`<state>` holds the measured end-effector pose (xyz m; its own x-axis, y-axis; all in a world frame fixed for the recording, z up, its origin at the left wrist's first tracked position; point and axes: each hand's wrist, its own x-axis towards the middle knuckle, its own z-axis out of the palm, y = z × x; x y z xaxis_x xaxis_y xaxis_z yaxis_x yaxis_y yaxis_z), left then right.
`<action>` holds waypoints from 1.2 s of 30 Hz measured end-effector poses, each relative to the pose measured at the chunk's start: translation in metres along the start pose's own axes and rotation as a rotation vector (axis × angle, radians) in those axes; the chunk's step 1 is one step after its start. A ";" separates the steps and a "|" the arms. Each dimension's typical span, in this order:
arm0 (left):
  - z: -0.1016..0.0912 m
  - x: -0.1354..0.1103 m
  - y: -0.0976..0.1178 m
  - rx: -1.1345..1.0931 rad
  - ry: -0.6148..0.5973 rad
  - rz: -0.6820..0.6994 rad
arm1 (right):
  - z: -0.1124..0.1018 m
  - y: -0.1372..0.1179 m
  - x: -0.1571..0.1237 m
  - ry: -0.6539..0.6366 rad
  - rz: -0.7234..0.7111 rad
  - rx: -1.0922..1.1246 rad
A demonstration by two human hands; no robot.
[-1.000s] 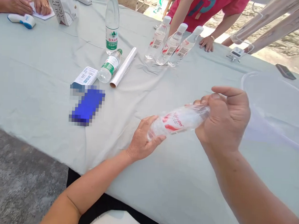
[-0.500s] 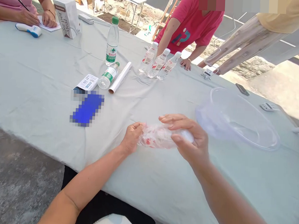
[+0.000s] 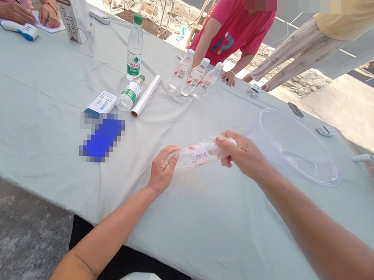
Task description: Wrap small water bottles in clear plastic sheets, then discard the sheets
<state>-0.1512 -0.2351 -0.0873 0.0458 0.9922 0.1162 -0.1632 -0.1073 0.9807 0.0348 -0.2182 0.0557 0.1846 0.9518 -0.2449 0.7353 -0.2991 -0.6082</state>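
Note:
A clear plastic water bottle (image 3: 198,153) with a red-and-white label lies nearly level above the table, between my two hands. My right hand (image 3: 242,152) is closed round its cap end, thumb on top. At the base end, my left hand (image 3: 162,170) curls its fingers and thumb about the bottle. Crinkled clear film seems to cover the bottle, though glare makes this hard to judge. Beyond my hands lies a roll of clear film (image 3: 145,96), beside a green-labelled bottle on its side (image 3: 130,94).
A transparent basin (image 3: 336,179) is to the right. Three small water bottles (image 3: 194,79) and a tall green-capped bottle (image 3: 135,47) stand farther back. A white box (image 3: 70,17), a thermometer gun (image 3: 20,28) and a phone (image 3: 295,109) lie around. People are across the table.
My right hand has closed round the bottle's cap end, having been loosely open over it. The bottle has turned, its cap end now higher. The view has shifted slightly.

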 end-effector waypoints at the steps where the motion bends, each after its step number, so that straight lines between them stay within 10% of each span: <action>1: 0.000 0.000 -0.001 0.024 -0.012 -0.026 | -0.010 -0.001 0.013 0.041 0.003 -0.015; 9: 0.001 0.000 -0.004 0.162 0.068 -0.076 | -0.080 -0.010 0.111 0.472 0.072 -0.240; 19: 0.003 0.002 -0.004 0.186 0.081 -0.186 | -0.113 0.000 0.202 0.106 0.100 -0.627; 29: 0.004 0.001 -0.005 0.271 0.038 -0.129 | -0.117 0.022 0.171 0.086 -0.081 -0.540; 36: 0.005 0.000 -0.009 0.314 0.051 -0.100 | -0.158 0.096 0.135 0.501 0.113 -0.308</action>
<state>-0.1445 -0.2341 -0.0952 -0.0044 0.9998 0.0168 0.1522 -0.0160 0.9882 0.2332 -0.1074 0.0837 0.5028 0.8536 0.1365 0.8346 -0.4383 -0.3336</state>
